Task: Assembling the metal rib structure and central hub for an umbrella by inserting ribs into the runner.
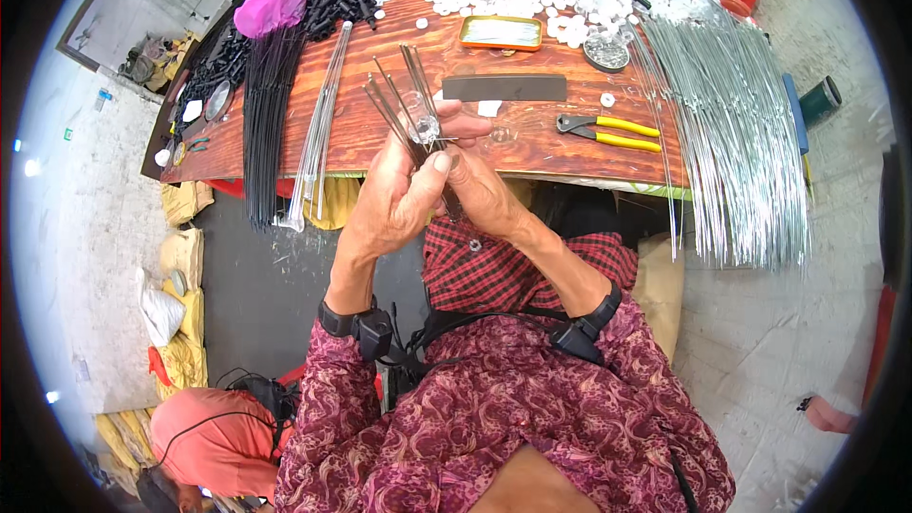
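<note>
clock centred on the hands, 12 = away from the body. dark thin rods [414, 76] sit in front of the torso, short of the counter [541, 160], upper ends fanned toward 11. left hand [391, 190] pinches them, thumb across the bundle; right hand [484, 195] is curled in against the 3 o'clock side, but can't tell what its fingertips grip. clear piece [425, 127] is among the rods. main risk: left thumb eases, bundle fans wider, rods slip toward the checkered cloth [541, 271] at 5. uneven squeeze could tilt or pop the clear piece; fingers block the view, so bad seating is easy to miss. silver rods [731, 133] at 3 overhang the near edge; a swinging right sleeve could drag some off. wrist cable [407, 347] at 6 could snag if the left arm jerks.
</note>
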`<action>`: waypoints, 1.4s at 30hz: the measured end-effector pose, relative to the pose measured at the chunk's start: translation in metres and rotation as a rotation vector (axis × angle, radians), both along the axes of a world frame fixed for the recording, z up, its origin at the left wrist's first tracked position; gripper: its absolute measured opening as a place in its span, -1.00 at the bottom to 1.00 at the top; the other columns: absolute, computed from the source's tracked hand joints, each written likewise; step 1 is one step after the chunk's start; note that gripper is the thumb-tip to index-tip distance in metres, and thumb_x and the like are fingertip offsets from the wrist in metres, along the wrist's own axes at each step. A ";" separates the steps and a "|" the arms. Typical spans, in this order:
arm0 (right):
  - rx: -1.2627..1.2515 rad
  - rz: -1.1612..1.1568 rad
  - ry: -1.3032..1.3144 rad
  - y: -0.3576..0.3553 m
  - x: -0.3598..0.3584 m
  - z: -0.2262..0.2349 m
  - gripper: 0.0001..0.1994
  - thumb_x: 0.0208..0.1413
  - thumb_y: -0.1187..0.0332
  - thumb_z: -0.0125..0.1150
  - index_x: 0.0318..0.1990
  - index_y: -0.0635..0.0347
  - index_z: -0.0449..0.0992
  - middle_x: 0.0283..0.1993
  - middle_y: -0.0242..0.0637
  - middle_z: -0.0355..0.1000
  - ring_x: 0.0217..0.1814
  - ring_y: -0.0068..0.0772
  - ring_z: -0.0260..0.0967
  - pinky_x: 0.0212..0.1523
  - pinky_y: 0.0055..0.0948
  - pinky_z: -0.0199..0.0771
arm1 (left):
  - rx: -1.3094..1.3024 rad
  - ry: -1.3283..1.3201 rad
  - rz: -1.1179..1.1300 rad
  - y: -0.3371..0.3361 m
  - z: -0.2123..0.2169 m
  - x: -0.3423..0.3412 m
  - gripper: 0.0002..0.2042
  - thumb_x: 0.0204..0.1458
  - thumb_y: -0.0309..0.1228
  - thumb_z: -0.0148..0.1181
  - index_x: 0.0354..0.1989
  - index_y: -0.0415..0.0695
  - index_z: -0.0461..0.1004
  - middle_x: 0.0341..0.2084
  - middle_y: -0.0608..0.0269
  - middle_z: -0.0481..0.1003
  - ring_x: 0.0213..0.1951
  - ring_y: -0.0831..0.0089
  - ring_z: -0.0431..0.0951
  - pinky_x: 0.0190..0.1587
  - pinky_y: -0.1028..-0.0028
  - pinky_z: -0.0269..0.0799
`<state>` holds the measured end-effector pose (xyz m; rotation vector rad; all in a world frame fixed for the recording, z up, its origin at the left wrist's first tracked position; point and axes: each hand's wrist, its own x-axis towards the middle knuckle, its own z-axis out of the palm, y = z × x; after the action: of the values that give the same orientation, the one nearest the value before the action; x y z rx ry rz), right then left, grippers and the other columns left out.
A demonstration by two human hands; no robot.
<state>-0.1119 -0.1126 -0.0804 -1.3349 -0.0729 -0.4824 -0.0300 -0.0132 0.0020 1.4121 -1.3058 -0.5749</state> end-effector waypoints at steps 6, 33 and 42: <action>-0.019 -0.080 -0.043 0.002 -0.003 0.008 -0.34 0.31 -0.26 -0.48 -0.23 0.20 0.36 -0.46 -0.40 0.23 -0.45 -0.54 0.20 -0.43 -0.53 0.21 | -0.006 0.069 0.027 -0.008 0.001 -0.003 -0.57 0.25 -0.38 -0.16 0.26 -0.27 0.13 0.04 0.11 0.49 -0.22 0.61 0.49 -0.40 0.66 0.39; -0.980 -0.865 -0.101 -0.038 -0.037 0.077 -0.76 -0.12 0.28 0.42 -0.32 0.18 0.55 -0.34 -0.29 0.45 -0.37 -0.26 0.46 -0.41 -0.36 0.44 | -0.271 -0.099 0.330 -0.033 -0.050 -0.011 -0.80 0.25 -0.49 -0.13 -0.01 -0.28 0.25 -0.27 0.04 0.44 -0.27 0.26 0.49 -0.18 0.32 0.40; -0.911 -0.787 -0.123 -0.037 -0.047 0.073 -0.90 -0.01 0.36 0.25 -0.47 0.16 0.52 -0.45 -0.28 0.43 -0.46 -0.21 0.43 -0.47 -0.29 0.40 | -0.307 -0.069 0.380 -0.037 -0.049 -0.025 -0.79 0.28 -0.45 -0.13 0.01 -0.28 0.23 -0.35 0.14 0.43 -0.31 0.37 0.46 -0.24 0.40 0.38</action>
<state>-0.1588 -0.1497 -0.0074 -2.2231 0.1627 -1.2982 -0.0547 -0.0499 -0.0468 1.3814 -1.0858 -0.0672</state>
